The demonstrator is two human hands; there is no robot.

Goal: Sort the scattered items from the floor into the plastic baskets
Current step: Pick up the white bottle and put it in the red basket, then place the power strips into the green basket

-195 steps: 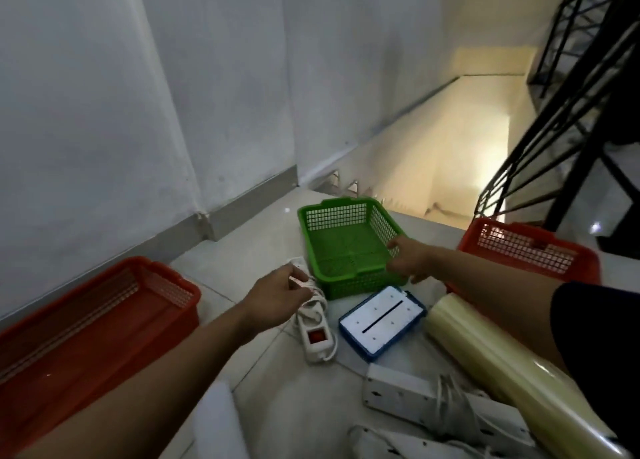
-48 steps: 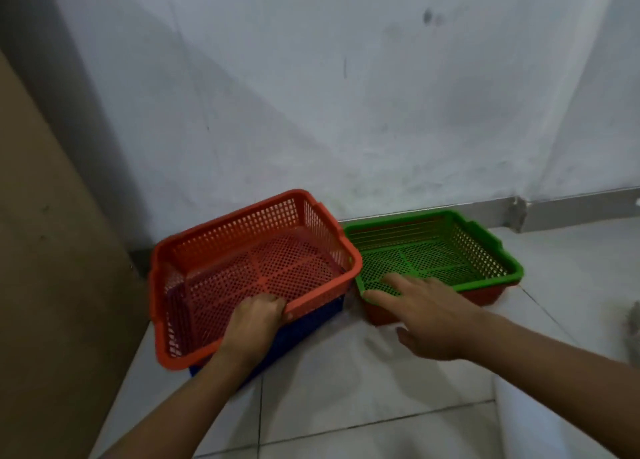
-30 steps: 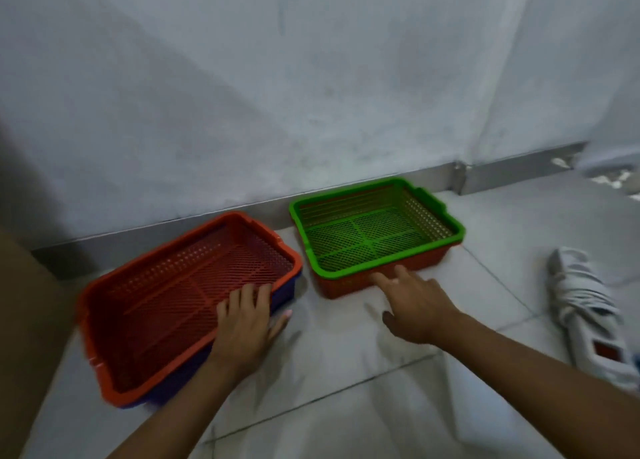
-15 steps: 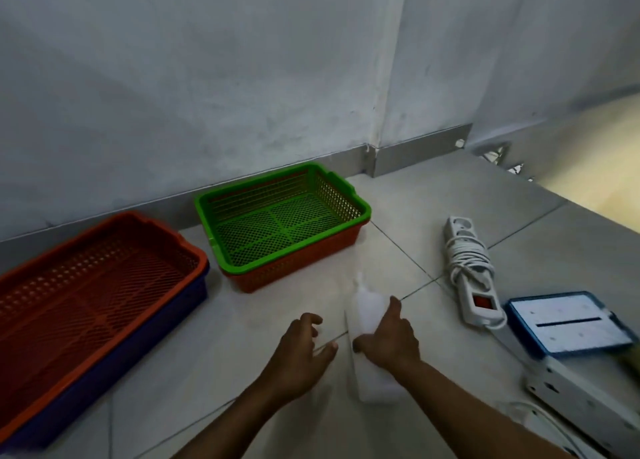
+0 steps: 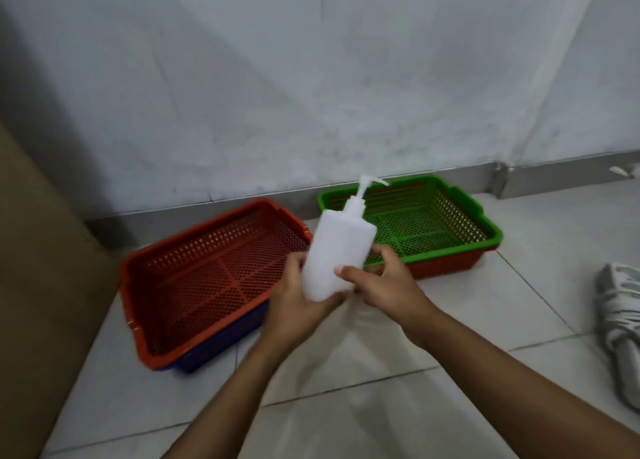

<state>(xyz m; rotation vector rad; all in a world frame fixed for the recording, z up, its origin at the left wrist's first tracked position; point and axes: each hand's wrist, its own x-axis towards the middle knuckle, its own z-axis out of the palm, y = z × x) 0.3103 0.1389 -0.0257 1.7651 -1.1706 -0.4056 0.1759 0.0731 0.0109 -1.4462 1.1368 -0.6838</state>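
Note:
A white pump bottle is held up off the floor, tilted slightly right, its nozzle pointing toward the wall. My left hand cups its lower left side and my right hand grips its lower right side, thumb across the front. Behind the bottle a red basket sits nested in a blue basket on the left. A green basket sits nested in another red basket on the right. Both top baskets hold nothing.
A white power strip with coiled cord lies on the tiled floor at the right edge. A brown board or door stands along the left. The grey wall and its metal skirting run just behind the baskets.
Both hands have lifted the white bottle off the floor and hold it in front of the baskets. The view has swung left, so the blue-edged box and second strip are out of sight.

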